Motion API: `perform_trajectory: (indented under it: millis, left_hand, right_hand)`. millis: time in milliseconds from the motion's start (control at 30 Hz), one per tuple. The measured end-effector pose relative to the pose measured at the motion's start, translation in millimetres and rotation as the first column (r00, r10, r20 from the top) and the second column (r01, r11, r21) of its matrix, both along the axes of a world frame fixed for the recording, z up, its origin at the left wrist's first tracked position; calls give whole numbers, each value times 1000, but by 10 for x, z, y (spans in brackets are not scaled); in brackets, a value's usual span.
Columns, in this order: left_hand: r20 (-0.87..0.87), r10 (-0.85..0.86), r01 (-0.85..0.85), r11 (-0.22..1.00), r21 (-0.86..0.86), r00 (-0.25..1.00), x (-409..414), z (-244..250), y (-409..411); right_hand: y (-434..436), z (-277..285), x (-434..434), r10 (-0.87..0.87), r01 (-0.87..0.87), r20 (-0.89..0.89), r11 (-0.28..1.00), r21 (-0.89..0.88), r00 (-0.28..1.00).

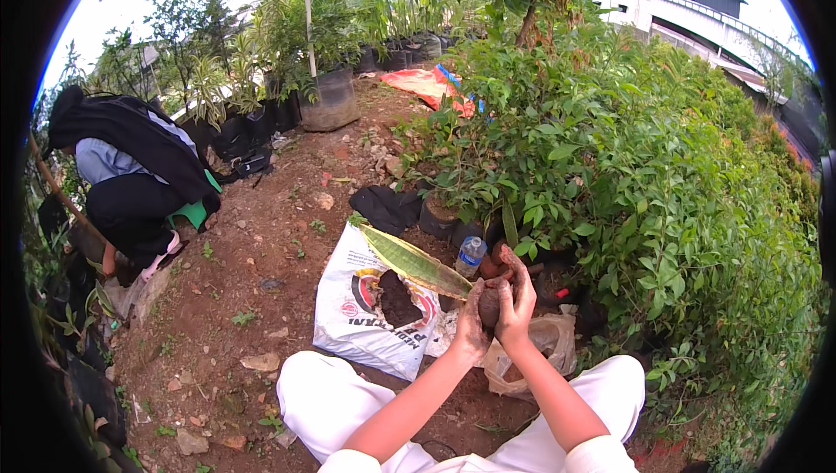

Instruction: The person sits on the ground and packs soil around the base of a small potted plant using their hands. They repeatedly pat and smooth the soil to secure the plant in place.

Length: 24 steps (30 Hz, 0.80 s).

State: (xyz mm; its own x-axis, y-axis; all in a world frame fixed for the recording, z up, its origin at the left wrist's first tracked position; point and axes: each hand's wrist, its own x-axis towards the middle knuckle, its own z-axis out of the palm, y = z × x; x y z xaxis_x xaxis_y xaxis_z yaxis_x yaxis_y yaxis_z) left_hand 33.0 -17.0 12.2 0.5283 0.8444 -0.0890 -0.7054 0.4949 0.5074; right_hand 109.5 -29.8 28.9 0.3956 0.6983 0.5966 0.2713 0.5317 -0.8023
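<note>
My left hand (pixel 473 325) and my right hand (pixel 517 308), both smeared with soil, are cupped around a dark rounded clump of soil (pixel 488 309). A long snake plant leaf (pixel 413 261), green with pale yellow edges, slants up to the left; its lower end meets my left fingertips. Whether it is set into the clump is hidden by my fingers. Under the leaf lies a white printed sack (pixel 346 283) with a torn hole showing dark potting soil (pixel 397 302). Below my right hand sits a translucent plastic bag (pixel 555 342).
A plastic water bottle (pixel 470 256) stands beyond my hands, near black cloth (pixel 385 205) and dense leafy shrubs (pixel 627 198). At left another person (pixel 137 166) crouches on a green stool (pixel 191 213). Potted plants (pixel 330 100) line the back; stones (pixel 261 362) dot the ground.
</note>
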Motion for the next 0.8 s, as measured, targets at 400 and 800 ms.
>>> perform_trajectory:
  millis: [400,800]
  left_hand:
    - [19,29,-30,999,29,999,-18,35,61]
    - [-96,160,-122,939,321,982,-70,157,106]
  right_hand:
    - [1,59,-65,237,-256,-489,966,29,839]
    - [58,-115,41,200,-411,-794,909,-68,574]
